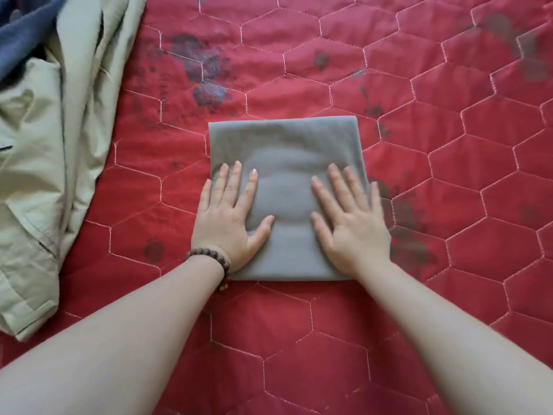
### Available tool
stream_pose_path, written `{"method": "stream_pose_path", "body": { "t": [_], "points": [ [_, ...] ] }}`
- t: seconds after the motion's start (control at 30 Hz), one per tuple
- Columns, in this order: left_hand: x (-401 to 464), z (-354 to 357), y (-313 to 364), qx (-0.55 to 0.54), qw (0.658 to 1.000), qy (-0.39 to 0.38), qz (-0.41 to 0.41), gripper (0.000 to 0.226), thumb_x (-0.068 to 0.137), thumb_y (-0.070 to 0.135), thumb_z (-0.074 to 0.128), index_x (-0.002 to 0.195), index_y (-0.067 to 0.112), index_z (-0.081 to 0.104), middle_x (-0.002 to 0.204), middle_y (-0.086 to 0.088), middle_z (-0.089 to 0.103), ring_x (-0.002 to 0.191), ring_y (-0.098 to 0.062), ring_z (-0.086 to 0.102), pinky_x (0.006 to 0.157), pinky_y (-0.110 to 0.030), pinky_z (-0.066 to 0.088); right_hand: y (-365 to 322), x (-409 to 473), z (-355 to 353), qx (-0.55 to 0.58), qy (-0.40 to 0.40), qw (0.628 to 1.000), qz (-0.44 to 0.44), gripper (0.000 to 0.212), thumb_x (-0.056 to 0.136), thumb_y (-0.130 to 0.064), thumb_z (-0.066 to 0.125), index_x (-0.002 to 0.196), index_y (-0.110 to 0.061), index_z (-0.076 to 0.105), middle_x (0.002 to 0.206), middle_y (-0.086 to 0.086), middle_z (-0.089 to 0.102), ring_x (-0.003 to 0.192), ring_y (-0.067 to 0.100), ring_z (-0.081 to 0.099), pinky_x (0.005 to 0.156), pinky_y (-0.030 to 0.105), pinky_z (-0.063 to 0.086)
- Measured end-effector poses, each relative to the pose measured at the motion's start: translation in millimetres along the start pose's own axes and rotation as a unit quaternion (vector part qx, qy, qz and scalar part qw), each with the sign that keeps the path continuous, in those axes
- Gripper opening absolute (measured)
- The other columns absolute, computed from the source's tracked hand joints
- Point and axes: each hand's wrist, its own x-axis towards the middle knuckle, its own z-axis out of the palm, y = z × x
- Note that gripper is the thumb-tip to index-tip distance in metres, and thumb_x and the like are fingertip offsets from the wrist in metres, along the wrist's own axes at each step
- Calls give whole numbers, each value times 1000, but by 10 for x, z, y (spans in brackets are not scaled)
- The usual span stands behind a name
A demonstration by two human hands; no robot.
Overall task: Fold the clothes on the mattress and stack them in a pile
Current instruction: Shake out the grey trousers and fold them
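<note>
A grey garment point(284, 145) lies folded into a neat rectangle in the middle of the red quilted mattress point(449, 175). My left hand point(229, 215), with a brown bead bracelet at the wrist, presses flat on the garment's left side, fingers straight and spread. On its right side my right hand point(351, 223) lies flat too, slightly blurred. A pale green garment point(45, 175) lies loose and crumpled at the left edge, with a dark blue cloth point(21, 34) partly over its top corner.
The mattress cover is red with hexagon stitching and several dark stains point(203, 67) beyond and to the right of the grey garment. Bare mattress shows to the right and in front of me.
</note>
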Motion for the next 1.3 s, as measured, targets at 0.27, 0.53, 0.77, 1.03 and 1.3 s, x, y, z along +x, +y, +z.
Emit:
{"method": "stream_pose_path", "body": {
  "t": [0.27,0.53,0.77,1.03,1.3],
  "points": [
    [-121,-28,72,-108,987,33,-116,69,79,63,58,142,40,41,156,-16,11,137,-38,23,112,-45,28,-21,32,-114,192,38,966,172,68,89,-53,56,148,-44,23,158,8,19,142,25,21,116,38,18],
    [-184,-122,242,-105,985,5,-138,66,77,62,63,138,43,45,144,-11,21,114,-35,37,99,-44,41,47,-63,-285,220,-52,955,192,68,90,-54,54,144,-58,13,107,5,41,96,30,53,83,36,41],
    [-541,41,1071,-55,998,-15,-42,68,79,62,59,141,35,45,144,-19,28,107,-38,40,93,-44,43,610,-996,-251,156,-14,957,245,65,91,-58,47,145,-57,10,95,4,36,67,22,43,66,31,37],
    [-800,331,2498,-41,992,-64,101,68,80,60,61,140,31,47,145,-22,31,109,-41,41,95,-45,39,1571,-2330,-330,122,13,920,373,65,91,-58,45,146,-53,10,93,6,37,59,19,39,62,31,35],
    [-1011,729,3967,-11,970,-100,222,72,82,66,52,146,36,34,150,-18,21,112,-36,36,98,-42,34,2543,-3431,-459,106,12,865,491,66,90,-60,44,147,-53,11,93,8,36,64,25,42,64,34,36]
  ]
}}
